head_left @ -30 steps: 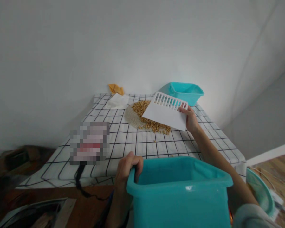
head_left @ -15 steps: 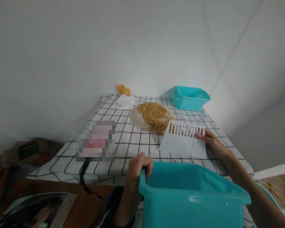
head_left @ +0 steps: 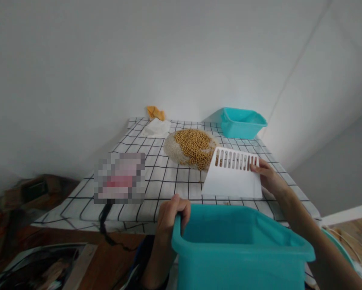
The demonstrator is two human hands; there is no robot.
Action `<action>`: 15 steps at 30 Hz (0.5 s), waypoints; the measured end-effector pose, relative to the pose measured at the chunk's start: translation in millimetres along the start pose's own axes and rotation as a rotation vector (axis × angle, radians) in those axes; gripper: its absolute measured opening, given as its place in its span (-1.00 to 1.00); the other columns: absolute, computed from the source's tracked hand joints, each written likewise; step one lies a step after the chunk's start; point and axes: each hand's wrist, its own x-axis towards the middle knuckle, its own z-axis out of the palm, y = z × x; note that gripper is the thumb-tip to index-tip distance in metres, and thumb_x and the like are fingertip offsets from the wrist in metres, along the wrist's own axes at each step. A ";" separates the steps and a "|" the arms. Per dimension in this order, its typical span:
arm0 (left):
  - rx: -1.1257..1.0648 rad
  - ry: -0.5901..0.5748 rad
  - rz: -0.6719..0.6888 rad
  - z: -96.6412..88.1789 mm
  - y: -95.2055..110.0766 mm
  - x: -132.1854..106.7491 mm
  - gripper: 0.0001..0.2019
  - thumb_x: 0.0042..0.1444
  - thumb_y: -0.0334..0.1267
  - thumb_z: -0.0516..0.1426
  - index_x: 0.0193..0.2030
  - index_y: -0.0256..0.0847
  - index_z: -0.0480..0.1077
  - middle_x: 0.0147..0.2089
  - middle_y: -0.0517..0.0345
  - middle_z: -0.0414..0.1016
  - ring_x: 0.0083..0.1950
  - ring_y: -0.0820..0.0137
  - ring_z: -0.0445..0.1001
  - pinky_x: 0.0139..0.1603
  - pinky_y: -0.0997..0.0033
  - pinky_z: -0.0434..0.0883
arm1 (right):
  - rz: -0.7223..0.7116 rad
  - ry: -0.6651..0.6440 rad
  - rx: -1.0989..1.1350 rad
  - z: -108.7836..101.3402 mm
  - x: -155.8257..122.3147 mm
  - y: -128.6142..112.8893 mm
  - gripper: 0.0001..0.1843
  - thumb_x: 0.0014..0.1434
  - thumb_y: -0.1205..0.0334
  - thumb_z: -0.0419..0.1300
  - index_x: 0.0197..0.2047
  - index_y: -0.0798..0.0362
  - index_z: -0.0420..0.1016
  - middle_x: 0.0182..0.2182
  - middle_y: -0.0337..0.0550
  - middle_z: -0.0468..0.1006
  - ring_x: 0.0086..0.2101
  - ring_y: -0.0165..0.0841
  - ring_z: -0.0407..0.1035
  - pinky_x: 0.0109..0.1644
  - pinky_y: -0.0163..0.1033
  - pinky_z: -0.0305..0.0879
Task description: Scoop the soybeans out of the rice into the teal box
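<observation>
Here, bottom middle, the left hand (head_left: 173,213) grips a tub (head_left: 241,266), maybe to steady it; the right hand (head_left: 268,176) pinches a white board (head_left: 232,183).

2 turquoise tubs (head_left: 241,266) (head_left: 243,130), white scraper (head_left: 232,183), golden-tan beans (head_left: 194,145), orange cloth (head_left: 156,113), white tablecloth (head_left: 165,183) with black grid.

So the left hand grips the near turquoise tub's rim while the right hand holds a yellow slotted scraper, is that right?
Not quite: the head view shows a white slotted scraper, not yellow, in the right hand. The left hand does grip the near turquoise tub's rim.
</observation>
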 end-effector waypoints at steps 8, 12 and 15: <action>-0.015 0.012 -0.012 -5.8 -0.4 -2.7 -0.34 0.38 0.14 -0.20 -0.75 -0.03 0.08 -0.72 0.23 0.04 -0.62 0.35 0.08 -0.50 0.24 0.12 | -0.085 0.121 -0.047 -2.6 15.1 0.3 -0.73 0.07 -0.04 0.41 -0.24 -0.08 0.59 -0.26 -0.16 0.67 -0.28 -0.18 0.52 -0.20 -0.12 0.41; -0.012 0.024 -0.002 -6.3 -0.7 -3.6 -0.35 0.39 0.12 -0.19 -0.75 -0.04 0.10 -0.72 0.23 0.05 -0.62 0.35 0.10 -0.49 0.24 0.14 | -0.027 0.046 -0.119 -6.9 6.3 2.5 -0.73 0.09 -0.02 0.42 -0.21 -0.05 0.62 -0.23 -0.17 0.68 -0.24 -0.18 0.53 -0.15 -0.14 0.42; -0.018 0.021 0.018 -6.5 -0.9 -3.4 -0.34 0.39 0.11 -0.19 -0.75 -0.04 0.09 -0.72 0.22 0.07 -0.62 0.35 0.12 -0.47 0.23 0.16 | 0.018 -0.002 -0.151 -5.9 -2.0 3.5 -0.70 0.11 -0.02 0.43 -0.17 -0.03 0.64 -0.21 -0.15 0.69 -0.25 -0.18 0.53 -0.17 -0.14 0.42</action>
